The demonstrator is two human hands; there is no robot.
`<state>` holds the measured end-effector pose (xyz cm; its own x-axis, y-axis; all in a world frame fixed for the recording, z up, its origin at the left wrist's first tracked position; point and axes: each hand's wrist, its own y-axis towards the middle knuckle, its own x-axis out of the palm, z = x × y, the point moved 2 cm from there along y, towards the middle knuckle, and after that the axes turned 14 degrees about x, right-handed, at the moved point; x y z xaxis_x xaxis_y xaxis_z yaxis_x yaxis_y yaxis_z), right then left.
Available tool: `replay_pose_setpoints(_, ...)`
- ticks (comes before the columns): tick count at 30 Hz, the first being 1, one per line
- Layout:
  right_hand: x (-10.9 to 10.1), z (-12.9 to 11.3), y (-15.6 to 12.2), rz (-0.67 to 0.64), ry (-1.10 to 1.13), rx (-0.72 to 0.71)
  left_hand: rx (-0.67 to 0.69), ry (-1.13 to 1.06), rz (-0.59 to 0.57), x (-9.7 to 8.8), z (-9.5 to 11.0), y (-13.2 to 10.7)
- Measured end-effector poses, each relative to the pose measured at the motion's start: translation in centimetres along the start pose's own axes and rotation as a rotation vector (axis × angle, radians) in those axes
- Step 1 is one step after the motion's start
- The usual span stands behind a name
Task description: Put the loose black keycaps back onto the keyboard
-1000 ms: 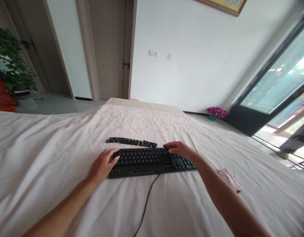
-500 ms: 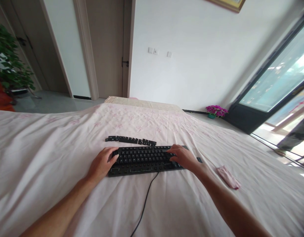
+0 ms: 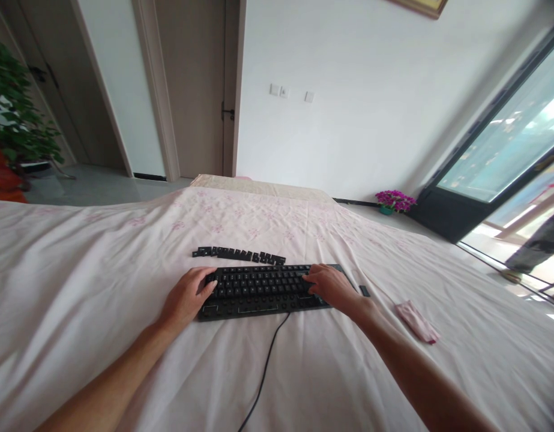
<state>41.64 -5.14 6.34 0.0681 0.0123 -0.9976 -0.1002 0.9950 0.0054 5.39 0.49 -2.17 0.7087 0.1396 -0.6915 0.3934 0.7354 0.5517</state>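
Note:
A black keyboard [image 3: 258, 287] lies on a pink-and-white sheet. Its nearest rows show bare key sockets and thin metal wires, while the rows behind carry keycaps. My left hand [image 3: 186, 294] grips the keyboard's left end, thumb on top. Over the right part of the keys, my right hand [image 3: 331, 285] has its thumb and forefinger drawn close together against the keyboard; whatever they may pinch is hidden. Loose black keycaps [image 3: 238, 254] form an uneven double row just beyond the far edge. A small dark piece [image 3: 364, 291] rests to the right of my right hand.
A black cable [image 3: 265, 372] runs from the keyboard's near edge toward me. On the right lies a folded pink cloth [image 3: 416, 322]. Beyond the sheet are potted magenta flowers [image 3: 395, 201], a green plant [image 3: 20, 114], doors, and a person's leg [image 3: 540, 240] by the glass door.
The thumb and forefinger of my right hand have come closer together over the keys. My left hand stays in place on the keyboard's left end.

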Motion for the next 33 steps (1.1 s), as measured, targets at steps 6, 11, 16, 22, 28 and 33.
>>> replay_pose_setpoints(6, 0.9, -0.7, -1.0, 0.069, -0.043, 0.02, 0.001, 0.007, -0.002, 0.0, -0.1, 0.0)
replay_pose_setpoints(11, 1.2, -2.2, -2.3, 0.133, -0.112, 0.094, 0.001, 0.012, 0.002, 0.0, 0.1, 0.0)
replay_pose_setpoints(16, 1.9, -3.4, -3.2, 0.165, -0.189, 0.125, 0.001, 0.011, 0.0, -0.1, 0.2, 0.0)
replay_pose_setpoints(22, 3.0, -3.2, -3.9, 0.185, -0.211, 0.121, -0.001, 0.01, 0.003, -0.1, 0.2, 0.1)
replay_pose_setpoints(28, 1.6, -1.5, -3.5, 0.108, -0.078, 0.094, 0.011, 0.014, -0.005, 0.1, -0.1, 0.0)
replay_pose_setpoints(33, 1.0, -0.7, -3.6, 0.123, 0.074, 0.189, 0.006, 0.011, -0.002, 0.0, 0.1, 0.0)
